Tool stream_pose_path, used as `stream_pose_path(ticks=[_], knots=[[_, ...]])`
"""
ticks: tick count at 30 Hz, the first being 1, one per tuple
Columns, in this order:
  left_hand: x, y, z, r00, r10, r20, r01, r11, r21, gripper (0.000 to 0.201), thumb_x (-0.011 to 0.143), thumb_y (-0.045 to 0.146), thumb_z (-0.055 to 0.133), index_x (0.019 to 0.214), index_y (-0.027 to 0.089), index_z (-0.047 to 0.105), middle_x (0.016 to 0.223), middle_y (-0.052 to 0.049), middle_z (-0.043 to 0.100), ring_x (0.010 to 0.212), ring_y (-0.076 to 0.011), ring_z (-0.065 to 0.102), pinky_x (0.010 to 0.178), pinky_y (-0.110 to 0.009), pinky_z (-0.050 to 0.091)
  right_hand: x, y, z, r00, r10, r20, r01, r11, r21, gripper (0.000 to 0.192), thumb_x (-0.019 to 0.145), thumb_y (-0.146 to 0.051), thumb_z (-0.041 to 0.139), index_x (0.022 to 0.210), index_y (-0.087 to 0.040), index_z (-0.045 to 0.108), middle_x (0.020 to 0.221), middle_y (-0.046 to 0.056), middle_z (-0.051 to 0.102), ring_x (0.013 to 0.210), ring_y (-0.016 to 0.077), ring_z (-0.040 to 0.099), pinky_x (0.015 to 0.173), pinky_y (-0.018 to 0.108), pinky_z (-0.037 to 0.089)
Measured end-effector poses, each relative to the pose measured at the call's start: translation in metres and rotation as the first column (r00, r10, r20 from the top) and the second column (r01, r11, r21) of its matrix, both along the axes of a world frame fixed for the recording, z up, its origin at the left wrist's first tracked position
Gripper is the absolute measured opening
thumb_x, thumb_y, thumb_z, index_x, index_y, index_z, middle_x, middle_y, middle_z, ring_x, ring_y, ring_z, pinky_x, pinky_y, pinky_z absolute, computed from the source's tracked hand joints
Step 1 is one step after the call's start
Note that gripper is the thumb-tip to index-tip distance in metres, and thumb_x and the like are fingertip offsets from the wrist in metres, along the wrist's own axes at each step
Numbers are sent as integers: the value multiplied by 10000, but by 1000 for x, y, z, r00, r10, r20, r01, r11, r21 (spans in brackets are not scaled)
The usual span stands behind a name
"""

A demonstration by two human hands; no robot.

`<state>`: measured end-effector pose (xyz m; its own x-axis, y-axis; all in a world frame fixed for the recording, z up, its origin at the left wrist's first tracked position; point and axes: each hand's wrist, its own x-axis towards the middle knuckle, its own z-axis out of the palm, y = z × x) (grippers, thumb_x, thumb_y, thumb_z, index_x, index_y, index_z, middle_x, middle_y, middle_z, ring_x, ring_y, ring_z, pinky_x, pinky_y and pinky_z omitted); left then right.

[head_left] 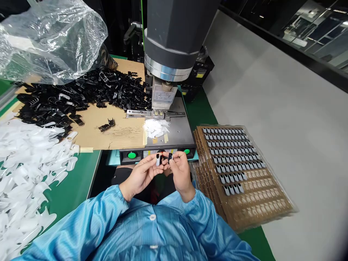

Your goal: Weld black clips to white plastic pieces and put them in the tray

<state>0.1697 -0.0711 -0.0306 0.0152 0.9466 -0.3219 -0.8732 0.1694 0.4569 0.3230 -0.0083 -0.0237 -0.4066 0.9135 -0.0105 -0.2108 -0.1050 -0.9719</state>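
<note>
My left hand [143,174] pinches a small white plastic piece [158,159] between thumb and fingers. My right hand [181,172] grips a small black clip [170,157] right beside it; the two parts nearly touch. Both hands hover in front of the press machine's front panel [157,153], just below its two green buttons [132,155]. Blue sleeves cover both of my arms.
A grey press head [174,40] stands over a metal plate [178,127] with a few white pieces [154,127]. Black clips [78,94] are heaped on cardboard, white pieces [24,163] at left. Stacked brown trays [239,170] with finished parts lie at right. A plastic bag [49,36] sits far left.
</note>
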Motion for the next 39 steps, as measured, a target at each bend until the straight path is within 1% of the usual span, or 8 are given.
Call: stream_pose_path(ticks=[12, 16, 18, 22, 27, 32, 36, 39], knots=[[1, -2, -2, 1000, -8, -16, 8, 1000, -14, 286, 962, 201, 746, 1222, 99, 683, 999, -124, 775, 839, -181, 774, 762, -275, 660, 5, -3, 3, 998, 3, 58, -9, 995, 103, 263, 1029, -430, 681, 1086, -267, 482, 966, -6, 646, 857, 158, 734, 708, 305, 647], [1, -2, -3, 1000, -12, -18, 12, 1000, 0, 285, 975, 203, 731, 1239, 106, 683, 983, -114, 771, 837, -171, 767, 774, -273, 658, 5, -6, 4, 998, -16, 66, 6, 988, 151, 232, 1043, -420, 666, 1092, -270, 496, 1037, 10, 651, 884, 153, 723, 753, 318, 644], [0, -2, -3, 1000, -16, -15, 16, 1000, 7, 278, 980, 204, 726, 1237, 107, 688, 978, -111, 769, 836, -169, 765, 774, -271, 656, 5, -8, 5, 998, -12, 62, 1, 984, 179, 195, 1060, -404, 639, 1104, -277, 498, 1127, 37, 675, 919, 162, 725, 786, 342, 645], [-1, -2, -3, 1000, -18, -7, 18, 1000, 26, 288, 985, 211, 721, 1253, 108, 695, 985, -107, 768, 853, -175, 765, 768, -265, 651, 7, -15, 6, 997, -16, 75, -3, 969, 248, 145, 1081, -378, 602, 1130, -285, 502, 1318, 92, 666, 995, 182, 728, 898, 419, 642], [-1, -2, -3, 1000, -16, 1, 16, 999, 51, 266, 990, 206, 712, 1238, 111, 709, 1057, -116, 777, 873, -179, 772, 772, -267, 652, 10, -19, 0, 992, -17, 123, -26, 941, 338, 80, 1107, -320, 539, 1168, -294, 494, 1408, 108, 631, 1106, 188, 709, 1051, 501, 599], [0, -3, -1, 1000, -10, 3, 10, 999, 50, 298, 983, 202, 719, 1266, 108, 704, 1065, -114, 769, 863, -177, 770, 768, -269, 656, 12, -21, -2, 989, -16, 145, -45, 913, 406, 80, 1101, -317, 534, 1169, -297, 496, 1407, 116, 634, 1161, 212, 702, 1014, 487, 619], [-1, -3, 0, 1000, -18, 10, 18, 998, 53, 301, 984, 199, 717, 1268, 101, 707, 1021, -104, 759, 841, -164, 758, 763, -254, 649, 13, -22, 2, 987, -38, 155, -36, 894, 447, 67, 1069, -317, 585, 1113, -304, 536, 1383, 107, 669, 1203, 243, 700, 991, 494, 626], [-2, -3, 0, 999, -35, 16, 34, 997, 63, 301, 989, 200, 710, 1273, 98, 709, 1025, -109, 760, 832, -157, 752, 774, -254, 646, 14, -23, 4, 983, -48, 176, -47, 863, 502, 57, 1056, -296, 596, 1086, -307, 549, 1365, 102, 684, 1199, 254, 702, 970, 506, 628]])
